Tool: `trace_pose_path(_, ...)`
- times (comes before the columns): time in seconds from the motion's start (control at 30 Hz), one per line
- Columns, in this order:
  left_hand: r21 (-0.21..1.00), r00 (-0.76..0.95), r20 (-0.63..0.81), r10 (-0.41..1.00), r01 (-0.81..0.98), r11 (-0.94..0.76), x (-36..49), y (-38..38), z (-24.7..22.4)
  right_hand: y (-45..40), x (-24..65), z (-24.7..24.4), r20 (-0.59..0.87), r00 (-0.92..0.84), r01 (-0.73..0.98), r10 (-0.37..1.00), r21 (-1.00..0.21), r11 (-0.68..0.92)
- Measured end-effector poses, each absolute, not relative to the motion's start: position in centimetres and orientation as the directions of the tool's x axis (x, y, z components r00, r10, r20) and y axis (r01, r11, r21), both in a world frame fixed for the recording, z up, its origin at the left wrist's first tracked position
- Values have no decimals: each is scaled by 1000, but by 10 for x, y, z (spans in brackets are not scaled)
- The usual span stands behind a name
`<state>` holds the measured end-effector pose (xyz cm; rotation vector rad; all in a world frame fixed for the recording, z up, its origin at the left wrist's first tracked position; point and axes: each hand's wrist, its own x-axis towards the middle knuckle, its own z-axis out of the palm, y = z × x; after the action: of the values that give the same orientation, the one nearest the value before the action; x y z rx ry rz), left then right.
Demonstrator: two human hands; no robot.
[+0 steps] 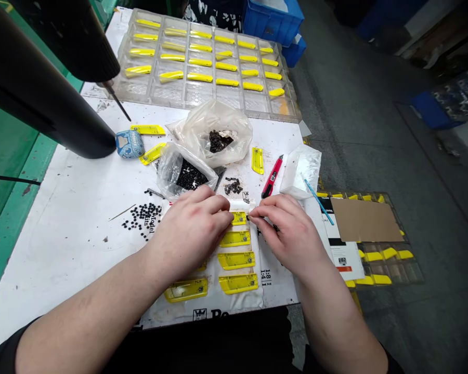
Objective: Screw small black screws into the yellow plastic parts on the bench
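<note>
Yellow plastic piece (238, 218) is sitting around the middle of the white tabletop (62, 249), and we've got our left hand (189, 234) on it, fingers (218, 205) curled over its left end. Our right hand (286, 234) is at the piece's right end, thumb & index fingertips (255, 221) pinched on something tiny & dark, too small to tell what exactly. Toward the near edge, more yellow pieces (237, 261) lie on a printed white sheet (273, 291). Loose black bits (142, 221) sit left of our left hand. Further toward the far edge there's a clear bag of black bits (187, 176), a second bag (214, 130) & a red utility knife (272, 176). Clear tray w/ yellow pieces (214, 106) runs along the far edge.
</note>
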<state>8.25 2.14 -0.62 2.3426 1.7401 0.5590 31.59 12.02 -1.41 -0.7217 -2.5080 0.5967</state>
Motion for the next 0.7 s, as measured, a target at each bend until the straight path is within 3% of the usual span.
trace_pose_path(0.7,302,290,140,947,898,-320,82,24,-8,123,317,-20,225,-807,427,546,-416,803)
